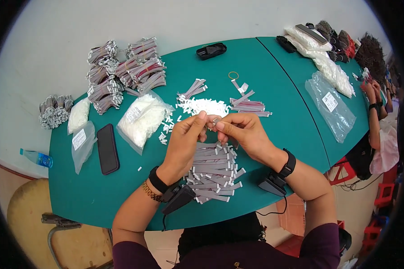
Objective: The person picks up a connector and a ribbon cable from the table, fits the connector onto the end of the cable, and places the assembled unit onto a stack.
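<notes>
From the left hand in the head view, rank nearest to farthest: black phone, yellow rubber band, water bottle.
Measured from the left hand:
1. Black phone, just to its left on the table.
2. Yellow rubber band, beyond it, up and to the right.
3. Water bottle, far left, past the table's edge.

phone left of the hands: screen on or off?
Off. The black phone lies flat on the green table, its face uniformly dark with no lit content, beside a clear bag of white parts.
</notes>
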`<act>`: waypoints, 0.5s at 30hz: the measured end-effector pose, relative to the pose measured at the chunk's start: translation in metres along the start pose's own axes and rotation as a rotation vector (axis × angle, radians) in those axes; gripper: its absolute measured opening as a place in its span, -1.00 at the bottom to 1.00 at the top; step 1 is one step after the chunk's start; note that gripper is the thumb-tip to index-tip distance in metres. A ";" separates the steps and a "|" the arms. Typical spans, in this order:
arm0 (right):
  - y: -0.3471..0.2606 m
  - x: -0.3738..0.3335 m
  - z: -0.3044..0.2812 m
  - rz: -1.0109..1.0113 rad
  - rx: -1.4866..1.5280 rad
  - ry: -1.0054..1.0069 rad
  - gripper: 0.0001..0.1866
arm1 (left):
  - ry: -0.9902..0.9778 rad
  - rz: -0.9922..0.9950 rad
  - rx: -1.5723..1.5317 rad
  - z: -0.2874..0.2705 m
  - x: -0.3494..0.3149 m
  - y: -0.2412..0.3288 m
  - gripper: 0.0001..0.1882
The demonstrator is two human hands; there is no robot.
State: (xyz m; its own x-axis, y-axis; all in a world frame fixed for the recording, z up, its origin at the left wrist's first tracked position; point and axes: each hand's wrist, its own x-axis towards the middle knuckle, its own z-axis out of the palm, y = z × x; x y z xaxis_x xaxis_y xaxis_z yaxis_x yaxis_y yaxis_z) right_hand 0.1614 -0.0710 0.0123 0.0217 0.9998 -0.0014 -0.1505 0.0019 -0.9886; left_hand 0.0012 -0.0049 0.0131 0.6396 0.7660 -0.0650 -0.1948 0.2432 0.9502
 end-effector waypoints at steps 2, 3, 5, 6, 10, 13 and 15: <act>-0.001 0.000 0.000 0.007 0.008 -0.001 -0.80 | -0.001 0.033 0.051 0.001 0.000 0.001 -0.76; -0.002 0.000 0.000 0.006 0.008 -0.001 -0.80 | -0.001 0.033 0.052 0.001 -0.001 0.002 -0.76; -0.002 0.000 0.000 0.014 0.016 -0.003 -0.80 | 0.000 0.065 0.103 0.003 -0.002 0.002 -0.77; -0.001 0.000 0.000 -0.020 -0.016 -0.023 -0.80 | 0.007 0.097 0.117 0.004 -0.002 0.003 -0.79; 0.005 0.001 0.001 -0.083 -0.030 -0.039 -0.80 | 0.045 0.141 0.149 0.007 -0.003 0.004 -0.83; 0.010 0.001 0.004 -0.111 -0.010 -0.036 -0.79 | 0.076 0.154 0.168 0.008 -0.004 0.003 -0.85; 0.011 0.002 0.004 -0.099 0.021 -0.034 -0.79 | 0.090 0.185 0.156 0.009 -0.004 0.000 -0.86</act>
State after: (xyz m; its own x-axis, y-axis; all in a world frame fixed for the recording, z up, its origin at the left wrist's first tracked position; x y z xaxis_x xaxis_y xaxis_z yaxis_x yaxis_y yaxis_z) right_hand 0.1553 -0.0687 0.0018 0.0041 0.9948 0.1020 -0.1695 0.1013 -0.9803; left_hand 0.0053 -0.0127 0.0163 0.5339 0.8403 0.0940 -0.1805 0.0046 0.9836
